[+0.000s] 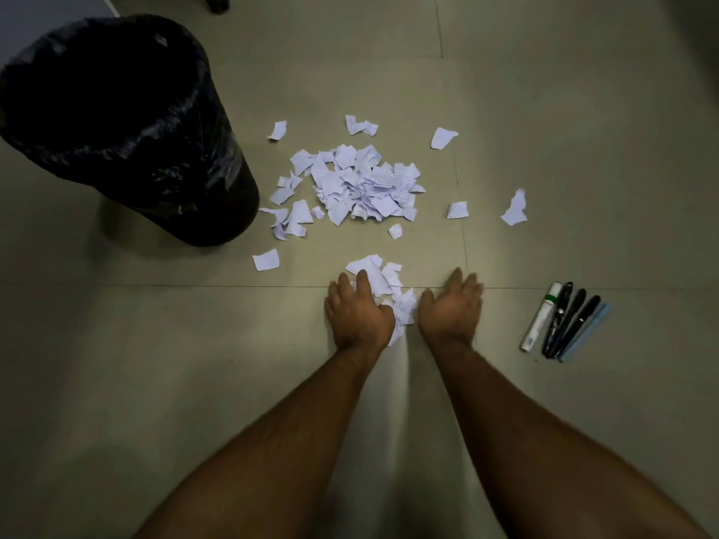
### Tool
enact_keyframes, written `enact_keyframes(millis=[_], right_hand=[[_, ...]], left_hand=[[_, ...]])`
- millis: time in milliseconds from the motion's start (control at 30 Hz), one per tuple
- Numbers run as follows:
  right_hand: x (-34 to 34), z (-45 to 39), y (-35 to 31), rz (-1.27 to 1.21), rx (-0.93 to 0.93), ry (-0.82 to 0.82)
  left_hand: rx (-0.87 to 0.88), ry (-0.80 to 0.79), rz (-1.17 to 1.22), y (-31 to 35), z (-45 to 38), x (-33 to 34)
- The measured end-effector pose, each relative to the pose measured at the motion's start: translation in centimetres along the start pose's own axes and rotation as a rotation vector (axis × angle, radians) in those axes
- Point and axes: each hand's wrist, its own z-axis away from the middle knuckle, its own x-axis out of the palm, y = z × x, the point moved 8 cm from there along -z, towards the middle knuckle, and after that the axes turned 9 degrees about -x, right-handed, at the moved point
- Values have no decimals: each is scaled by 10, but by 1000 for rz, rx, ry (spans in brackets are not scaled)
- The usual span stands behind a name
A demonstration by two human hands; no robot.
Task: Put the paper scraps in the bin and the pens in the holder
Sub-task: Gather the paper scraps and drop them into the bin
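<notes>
We cup the scraps [379, 284] between our left hand [360, 313] and right hand [451, 309], both spread loose, gripping nothing. They look feather-light and floppy, so we judge scooping from underneath works best.

Bin [128, 126] left — scraps [350, 184] centre (pens [566, 322] right)

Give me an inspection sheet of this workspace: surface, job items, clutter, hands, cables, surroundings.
Surface: grey tiled floor, grout lines visible.
Job's things: main pile of paper scraps right of the bin, which is black and bag-lined; loose scraps around the pile; a smaller near clump by the hands. Pens lie side by side on the floor at right. Pen holder: nothing seen.
Clutter: nothing seen beyond the scraps.
Hands: left hand rests on the near clump, fingers relaxed; right hand open beside it, holding nothing.
Cables: nothing seen.
Surroundings: dark object at top edge, unidentifiable.
</notes>
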Motion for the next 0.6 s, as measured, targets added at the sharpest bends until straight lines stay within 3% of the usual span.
enact_keyframes(millis=[100, 167, 300, 400, 600], right_hand=[[11, 5, -26, -220, -188, -46], [10, 7, -26, -293, -223, -57], [4, 4, -18, -172, -309, -92], [11, 8, -21, -35, -415, -227], [19, 14, -32, 103, -499, -361]], left_hand=[[89, -101, 85, 19, -3, 1], [220, -88, -66, 27, -13, -7], [469, -403, -455, 37, -30, 8], [506, -539, -628, 35, -22, 17], [532, -339, -617, 16, -2, 10]])
